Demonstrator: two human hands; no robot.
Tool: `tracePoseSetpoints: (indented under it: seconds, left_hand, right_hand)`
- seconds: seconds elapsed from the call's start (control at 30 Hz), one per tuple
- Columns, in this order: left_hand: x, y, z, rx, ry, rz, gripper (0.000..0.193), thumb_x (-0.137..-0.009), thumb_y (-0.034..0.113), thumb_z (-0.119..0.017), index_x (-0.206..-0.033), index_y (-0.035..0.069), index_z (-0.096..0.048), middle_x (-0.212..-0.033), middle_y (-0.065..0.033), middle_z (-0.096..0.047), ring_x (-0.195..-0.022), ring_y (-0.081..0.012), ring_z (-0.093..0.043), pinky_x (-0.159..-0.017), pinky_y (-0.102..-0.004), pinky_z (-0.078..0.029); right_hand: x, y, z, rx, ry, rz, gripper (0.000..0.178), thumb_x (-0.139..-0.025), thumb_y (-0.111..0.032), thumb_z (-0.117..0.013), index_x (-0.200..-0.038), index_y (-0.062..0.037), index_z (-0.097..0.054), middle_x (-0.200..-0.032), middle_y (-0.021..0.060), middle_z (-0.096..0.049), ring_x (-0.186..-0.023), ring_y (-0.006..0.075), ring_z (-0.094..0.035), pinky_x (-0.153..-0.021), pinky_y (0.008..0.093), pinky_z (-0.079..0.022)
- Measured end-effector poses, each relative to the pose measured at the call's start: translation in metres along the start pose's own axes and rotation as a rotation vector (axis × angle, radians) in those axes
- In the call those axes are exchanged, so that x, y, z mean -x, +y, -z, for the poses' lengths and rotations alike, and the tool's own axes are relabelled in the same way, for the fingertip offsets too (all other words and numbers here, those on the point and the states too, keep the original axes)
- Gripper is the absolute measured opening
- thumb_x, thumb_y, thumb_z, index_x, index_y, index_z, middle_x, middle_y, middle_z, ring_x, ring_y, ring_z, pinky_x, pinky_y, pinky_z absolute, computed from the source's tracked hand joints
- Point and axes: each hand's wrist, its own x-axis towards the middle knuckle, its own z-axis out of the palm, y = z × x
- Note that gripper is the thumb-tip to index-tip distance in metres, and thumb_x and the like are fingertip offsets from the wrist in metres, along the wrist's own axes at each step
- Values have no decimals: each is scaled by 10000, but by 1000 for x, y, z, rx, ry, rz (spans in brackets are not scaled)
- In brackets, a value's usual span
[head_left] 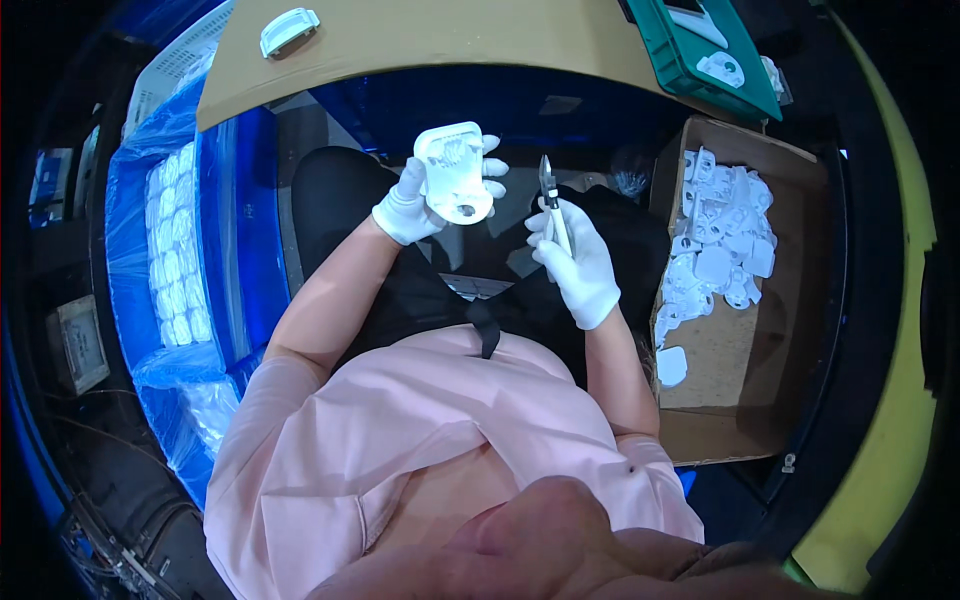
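My left hand (405,207), in a white glove, holds up a white moulded plastic part (455,165). The part is a shallow tray-like shape with a raised rim, a ribbed inside and a round hole at its lower, narrower end. Fingers show along its right edge, with the thumb at its left. To the right, my gloved right hand (580,262) is closed round a pair of nippers (558,222) with pale handles. Their dark jaws (546,175) point up and away from me, apart from the plastic part. Whether the jaws are parted is too small to tell.
At right, a cardboard box (715,425) contains many white plastic parts (725,235). A blue-lined bin (225,240) at left holds rows of wrapped white pieces (175,250). Ahead, a cardboard-covered table (450,35) bears a white part (289,32) and a green tray (690,70).
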Motion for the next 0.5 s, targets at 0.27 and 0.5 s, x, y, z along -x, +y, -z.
tracePoseSetpoints:
  seconds: [0.27, 0.5]
  left_hand:
    - [3, -2, -13, -15, 66, -46, 1071, -605, 758, -662, -1346, 22, -425, -1208, -167, -572, -1042, -293, -625, -886, -381, -540]
    - [9, -2, -10, 39, 16, 41, 1065, -670, 828, -512, -1349, 12, -423, -1164, -189, -600, -954, -295, -662, -786, -402, -576]
  right_hand:
    - [6, -28, -12, 594, 28, 197, 477, -800, -62, -598, -1269, -18, -528, -1004, 140, -623, -880, 244, -630, -804, 307, -496]
    - [9, -25, -13, 566, 79, 281, 466, -787, -51, -621, -1248, -22, -557, -973, 134, -643, -864, 257, -648, -777, 311, -502]
